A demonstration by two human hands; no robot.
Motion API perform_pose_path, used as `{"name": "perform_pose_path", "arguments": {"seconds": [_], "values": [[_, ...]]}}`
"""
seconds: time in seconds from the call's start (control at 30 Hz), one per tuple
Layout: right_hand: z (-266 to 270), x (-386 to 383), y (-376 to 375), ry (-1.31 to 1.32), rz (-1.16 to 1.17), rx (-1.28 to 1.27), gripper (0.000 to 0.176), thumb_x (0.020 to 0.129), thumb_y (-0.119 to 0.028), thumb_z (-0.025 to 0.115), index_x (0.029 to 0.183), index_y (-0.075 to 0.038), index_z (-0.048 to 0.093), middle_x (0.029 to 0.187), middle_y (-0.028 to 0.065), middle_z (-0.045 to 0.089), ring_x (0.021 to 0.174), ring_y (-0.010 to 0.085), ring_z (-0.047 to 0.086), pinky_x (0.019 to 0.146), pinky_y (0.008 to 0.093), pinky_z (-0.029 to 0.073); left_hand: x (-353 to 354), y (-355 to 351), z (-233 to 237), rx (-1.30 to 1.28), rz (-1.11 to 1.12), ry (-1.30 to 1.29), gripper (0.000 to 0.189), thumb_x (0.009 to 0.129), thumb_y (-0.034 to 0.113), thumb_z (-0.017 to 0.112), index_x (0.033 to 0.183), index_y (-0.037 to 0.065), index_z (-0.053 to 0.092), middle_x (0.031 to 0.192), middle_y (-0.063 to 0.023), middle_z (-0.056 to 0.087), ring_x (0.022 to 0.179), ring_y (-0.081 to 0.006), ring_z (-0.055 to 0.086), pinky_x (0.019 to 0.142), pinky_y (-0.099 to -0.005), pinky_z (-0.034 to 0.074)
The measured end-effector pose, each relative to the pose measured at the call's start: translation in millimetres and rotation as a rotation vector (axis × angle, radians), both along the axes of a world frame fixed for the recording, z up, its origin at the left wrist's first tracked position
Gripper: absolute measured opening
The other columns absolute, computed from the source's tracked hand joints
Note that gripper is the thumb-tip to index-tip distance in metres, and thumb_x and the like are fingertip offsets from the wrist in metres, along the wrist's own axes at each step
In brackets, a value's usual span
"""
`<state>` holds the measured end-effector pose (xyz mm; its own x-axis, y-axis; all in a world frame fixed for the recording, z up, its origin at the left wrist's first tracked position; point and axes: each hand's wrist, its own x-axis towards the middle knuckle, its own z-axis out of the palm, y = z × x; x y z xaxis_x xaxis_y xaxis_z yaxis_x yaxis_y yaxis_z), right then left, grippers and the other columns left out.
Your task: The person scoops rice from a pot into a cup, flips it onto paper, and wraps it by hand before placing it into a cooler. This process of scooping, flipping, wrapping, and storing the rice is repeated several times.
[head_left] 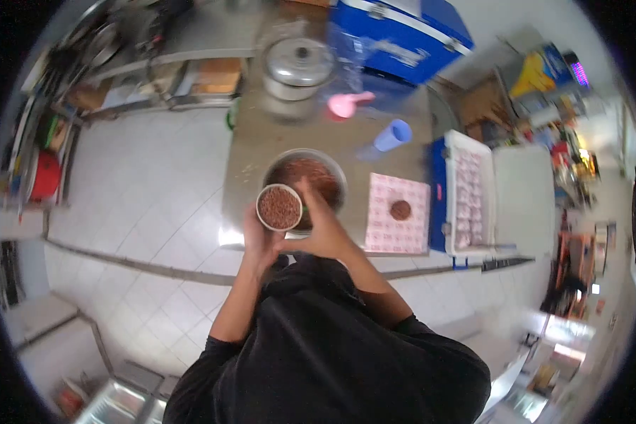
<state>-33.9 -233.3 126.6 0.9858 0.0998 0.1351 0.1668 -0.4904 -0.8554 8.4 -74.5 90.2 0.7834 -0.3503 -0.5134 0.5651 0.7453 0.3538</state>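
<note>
A round cup [280, 207] with a pale rim is filled to the top with reddish-brown, grainy filling that looks like ground meat. My left hand [256, 240] is wrapped around its lower left side. Close at the cup's right is my right hand [325, 232], fingers stretched forward and thumb apart, pointing toward the cup's base. Both hands are over the near part of a steel bowl [343, 173], which contains more of the reddish meat [318, 173]. To the right, a round brown patty [401, 210] lies on a pink-and-white printed sheet [381, 237].
On the steel table [254, 141] stand a lidded pot [300, 63], a pink scoop [343, 105] and a blue cup [393, 134]. A blue cooler [410, 35] sits at the back. Another cooler [438, 191], lid raised, holds wrapped stacks at the right edge.
</note>
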Motion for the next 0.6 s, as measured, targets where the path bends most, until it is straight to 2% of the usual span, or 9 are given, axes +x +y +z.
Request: {"name": "perform_pose_path", "arguments": {"seconds": [0.07,0.2,0.23,0.27,0.33,0.4,0.43,0.53,0.6], "values": [[-4.5,-12.0,-4.4,0.041,-0.180,0.009,0.123,0.068,-0.042,0.093,0.155,0.007,0.021,0.148,0.0306,0.041,0.139,0.0409,0.043,0.115,0.0471,0.035,-8.4,-24.9,8.9,-0.004,-0.136,-0.034,0.040,0.107,0.030,0.036,0.122,0.002,0.060,0.120,-0.0103,0.067,0.114,-0.0219,0.063,0.100,-0.0428,0.051],[-5.0,-39.7,-52.1,0.068,-0.442,0.040,0.117,0.068,-0.036,0.093,0.153,0.008,0.025,0.137,0.0262,0.052,0.132,0.0373,0.050,0.112,0.0438,0.039,-10.6,-56.1,11.1,0.073,-0.322,-0.052,0.048,0.107,0.040,0.041,0.139,0.005,0.049,0.140,-0.0164,0.053,0.135,-0.0279,0.049,0.111,-0.0486,0.040],[-14.1,-44.2,-71.5,0.072,-0.504,0.067,0.115,0.068,-0.035,0.094,0.152,0.007,0.027,0.134,0.0244,0.055,0.130,0.0349,0.053,0.110,0.0427,0.041,-9.6,-56.4,-2.1,0.270,-0.321,-0.120,0.052,0.106,0.042,0.046,0.145,0.007,0.045,0.146,-0.0154,0.047,0.141,-0.0295,0.041,0.116,-0.0508,0.032],[-25.1,-44.8,-91.2,0.070,-0.560,0.095,0.114,0.069,-0.033,0.094,0.152,0.006,0.028,0.131,0.0226,0.058,0.128,0.0325,0.055,0.108,0.0415,0.043,-10.9,-60.0,-12.6,0.547,-0.197,-0.288,0.052,0.104,0.040,0.053,0.143,0.006,0.046,0.142,-0.0152,0.050,0.136,-0.0270,0.045,0.114,-0.0469,0.036],[-60.4,-40.3,-125.2,0.083,-0.683,0.009,0.114,0.065,-0.034,0.094,0.151,0.006,0.029,0.129,0.0235,0.059,0.126,0.0351,0.056,0.107,0.0434,0.043,-12.9,-53.4,-5.6,0.820,-0.148,-0.442,0.044,0.100,0.024,0.063,0.137,0.005,0.050,0.133,-0.0125,0.053,0.126,-0.0199,0.050,0.106,-0.0380,0.043],[-107.7,-31.7,-156.1,0.102,-0.720,-0.212,0.117,0.063,-0.034,0.094,0.151,0.005,0.028,0.130,0.0242,0.058,0.125,0.0374,0.055,0.108,0.0451,0.043,-29.5,-51.2,3.1,0.857,-0.173,-0.565,0.042,0.095,0.012,0.068,0.133,0.003,0.052,0.127,-0.0099,0.055,0.118,-0.0164,0.052,0.100,-0.0322,0.045],[-136.1,-27.5,-165.8,0.142,-0.677,-0.213,0.116,0.065,-0.036,0.092,0.150,0.007,0.028,0.131,0.0259,0.056,0.127,0.0398,0.053,0.108,0.0466,0.043,-39.3,-51.5,4.9,0.880,-0.184,-0.625,0.043,0.092,0.006,0.071,0.131,0.002,0.053,0.124,-0.0087,0.055,0.114,-0.0146,0.053,0.098,-0.0293,0.047],[-185.1,-2.3,-178.4,0.264,-0.526,-0.243,0.113,0.069,-0.041,0.087,0.150,0.010,0.027,0.135,0.0297,0.053,0.132,0.0452,0.047,0.108,0.0503,0.041,-67.0,-65.7,-5.9,0.838,-0.216,-0.443,0.042,0.088,-0.003,0.073,0.126,0.000,0.056,0.120,-0.0066,0.056,0.108,-0.0142,0.055,0.095,-0.0266,0.047],[-191.1,15.8,-189.6,0.356,-0.396,-0.308,0.112,0.071,-0.044,0.084,0.151,0.008,0.027,0.136,0.0300,0.053,0.132,0.0465,0.046,0.108,0.0519,0.041,-86.7,-83.7,-5.1,0.903,-0.179,-0.446,0.035,0.091,0.004,0.072,0.123,-0.001,0.057,0.115,-0.0075,0.059,0.104,-0.0149,0.059,0.090,-0.0292,0.050]]}}
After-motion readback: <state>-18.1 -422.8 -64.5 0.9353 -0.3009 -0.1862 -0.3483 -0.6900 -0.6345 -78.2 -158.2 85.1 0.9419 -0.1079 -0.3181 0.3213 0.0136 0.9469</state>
